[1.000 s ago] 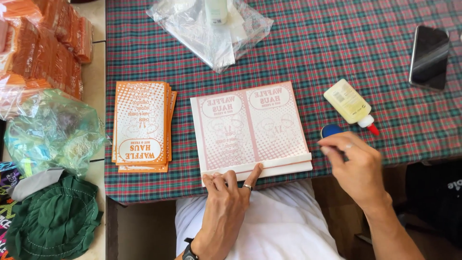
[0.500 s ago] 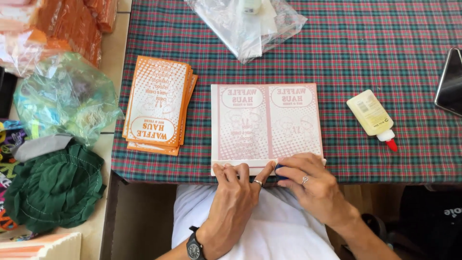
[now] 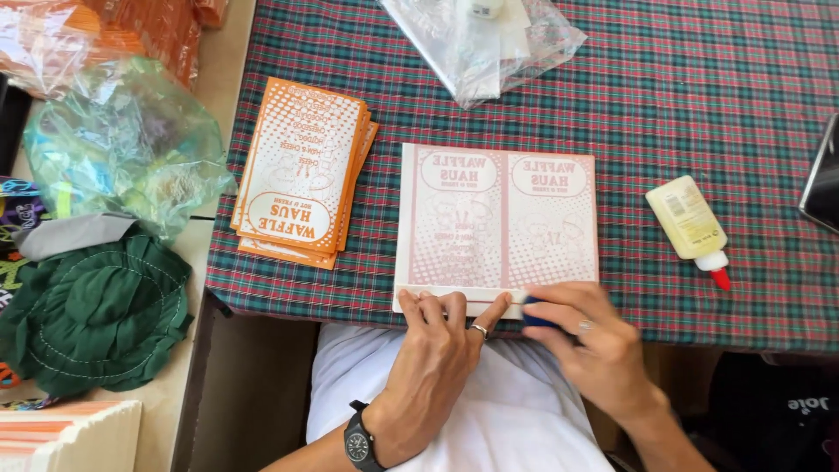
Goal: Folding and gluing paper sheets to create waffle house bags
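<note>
The right hand (image 3: pixel 599 345) pinches a small dark blue object (image 3: pixel 535 316) between thumb and fingers, pressed against the near edge of a flat white paper bag (image 3: pixel 498 223) printed in faint red. The left hand (image 3: pixel 434 354), wearing a ring and a black wristwatch (image 3: pixel 358 441), holds nothing; its fingers lie spread flat on the bag's folded bottom strip just beside the right hand. The bag lies face down at the near edge of a table covered with a red and green plaid cloth (image 3: pixel 699 79). Left of it sits a stack of orange printed bags (image 3: pixel 301 170). To the right lies a glue bottle (image 3: pixel 690 223) with a red tip, and a dark phone (image 3: pixel 823 183) touches the frame's edge. A clear plastic bag (image 3: pixel 485 44) lies at the far side. Beside the table, a green fabric bundle (image 3: pixel 96 310) and a crumpled translucent bag (image 3: pixel 122 140) rest on a pale surface.
</note>
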